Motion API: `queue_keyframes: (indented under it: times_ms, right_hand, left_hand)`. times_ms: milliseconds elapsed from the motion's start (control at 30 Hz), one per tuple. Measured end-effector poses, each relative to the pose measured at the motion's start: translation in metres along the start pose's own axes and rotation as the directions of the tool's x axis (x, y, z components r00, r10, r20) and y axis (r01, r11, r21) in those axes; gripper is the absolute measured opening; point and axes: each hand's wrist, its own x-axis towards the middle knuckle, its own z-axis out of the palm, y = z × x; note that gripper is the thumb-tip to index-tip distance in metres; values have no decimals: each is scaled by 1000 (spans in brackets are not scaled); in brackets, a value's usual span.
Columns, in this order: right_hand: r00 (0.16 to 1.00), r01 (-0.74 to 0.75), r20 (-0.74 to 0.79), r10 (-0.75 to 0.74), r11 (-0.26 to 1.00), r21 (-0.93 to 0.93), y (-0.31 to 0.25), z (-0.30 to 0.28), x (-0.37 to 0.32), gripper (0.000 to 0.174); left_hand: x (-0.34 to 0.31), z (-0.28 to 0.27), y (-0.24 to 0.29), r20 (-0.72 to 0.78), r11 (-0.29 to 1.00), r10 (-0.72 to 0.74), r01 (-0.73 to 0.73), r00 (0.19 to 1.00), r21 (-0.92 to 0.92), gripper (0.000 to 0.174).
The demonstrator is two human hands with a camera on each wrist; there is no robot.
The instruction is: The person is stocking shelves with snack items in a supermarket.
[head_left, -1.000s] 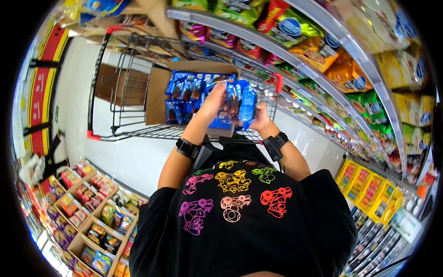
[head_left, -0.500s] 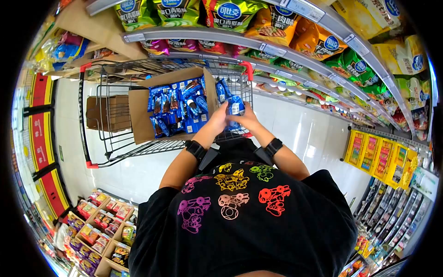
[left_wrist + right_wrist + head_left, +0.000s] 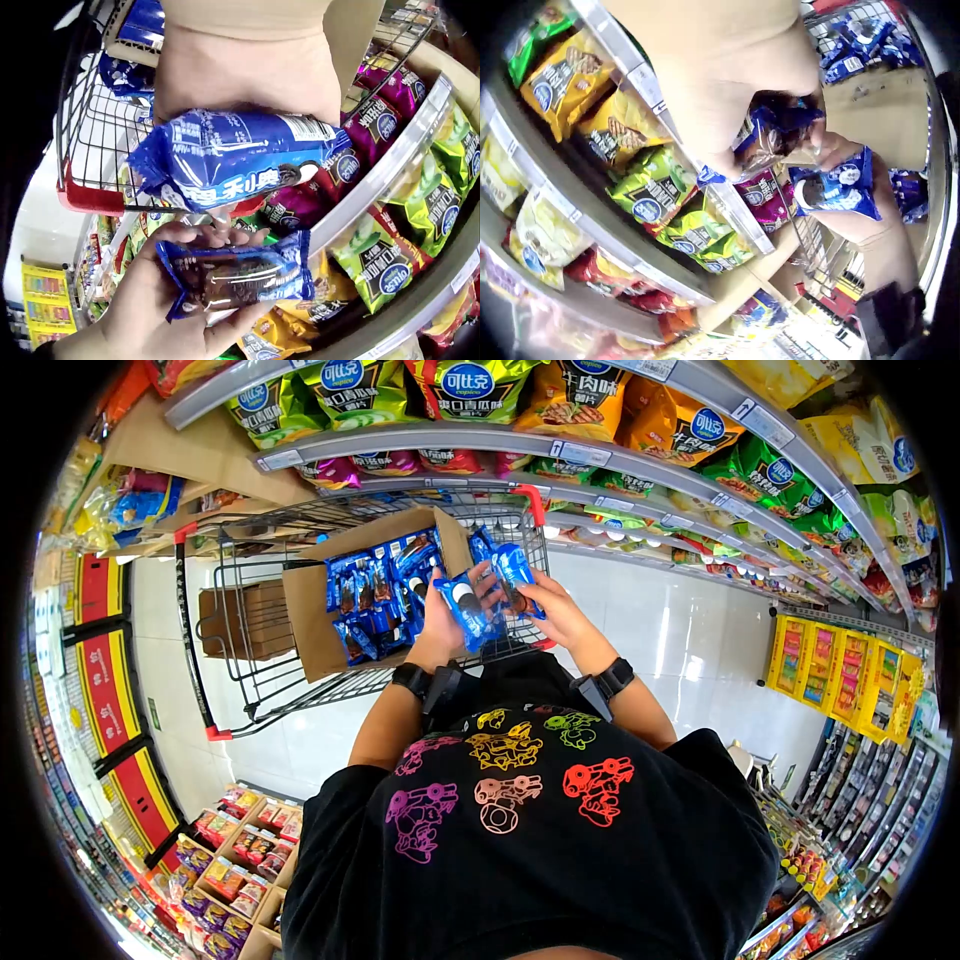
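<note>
My left hand grips a blue cookie pack, printed with a dark sandwich cookie, at the near side of the shopping cart. My right hand pinches a second blue cookie pack, its brown contents showing in the left wrist view. Both packs are close together, one over the other in the left wrist view. To the left stands an open cardboard box in the cart, filled with similar blue packs. A few more loose packs lie in the cart beside the box.
Shelves of chip bags run along the far side and right, close to the cart. Another cardboard box shows through the cart's left end. Yellow display racks stand at right, snack bins at lower left.
Both hands were together on blue packs over the cart's right part. Now they have parted slightly, with one pack in each hand. The view has shifted, and the cart appears farther left than at first.
</note>
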Motion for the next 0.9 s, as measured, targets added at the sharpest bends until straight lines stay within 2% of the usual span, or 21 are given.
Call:
queue_keyframes:
  times_ms: [133, 233, 300, 367, 433, 533, 567, 667, 700, 800, 833, 900]
  right_hand:
    - [978, -145, 187, 88, 937, 316, 3, -12, 1, 28]
    - [979, -121, 192, 62, 942, 312, 8, -18, 3, 26]
    - [990, -138, 74, 124, 964, 227, 11, -24, 6, 27]
    - [984, -166, -45, 174, 977, 137, 20, -38, 13, 27]
    - [964, -207, -162, 212, 977, 45, 34, -57, 21, 26]
    - [830, -440, -148, 537, 795, 418, 40, -66, 26, 22]
    - [785, -465, -174, 595, 751, 469, 49, -71, 30, 22]
    - [677, -444, -468, 569, 822, 358, 65, -55, 35, 22]
    - [653, -474, -467, 596, 803, 362, 75, -59, 40, 21]
    - [705, -448, -328, 629, 754, 481, 132, -111, 73, 19]
    - [824, -475, -174, 539, 825, 307, 154, -134, 87, 18]
    - [761, -474, -388, 519, 854, 213, 131, -108, 84, 19]
  left_hand:
    - [0, -9, 4, 62, 999, -16, 13, 998, 46, 81]
    - [-1, -15, 2, 65, 999, -32, 31, 997, 18, 82]
    - [4, -22, 2, 85, 999, -47, 47, 995, -2, 82]
    - [9, -28, 0, -105, 999, 4, 2, 994, 48, 80]
    - [9, -24, -1, -298, 995, 55, -26, 953, 98, 75]
    - [8, -31, 1, -344, 988, 7, 46, 939, 144, 72]
    - [11, -36, 0, -345, 984, 46, 16, 938, 175, 70]
    - [17, -51, -7, -477, 961, 133, 5, 869, 276, 71]
    - [19, -57, -10, -477, 965, 113, 17, 871, 261, 70]
    - [17, -65, -19, -461, 972, 80, 34, 884, 234, 69]
    - [14, -65, -22, -443, 971, 85, 26, 892, 239, 68]
    - [10, -61, -26, -426, 964, 111, 8, 898, 267, 68]
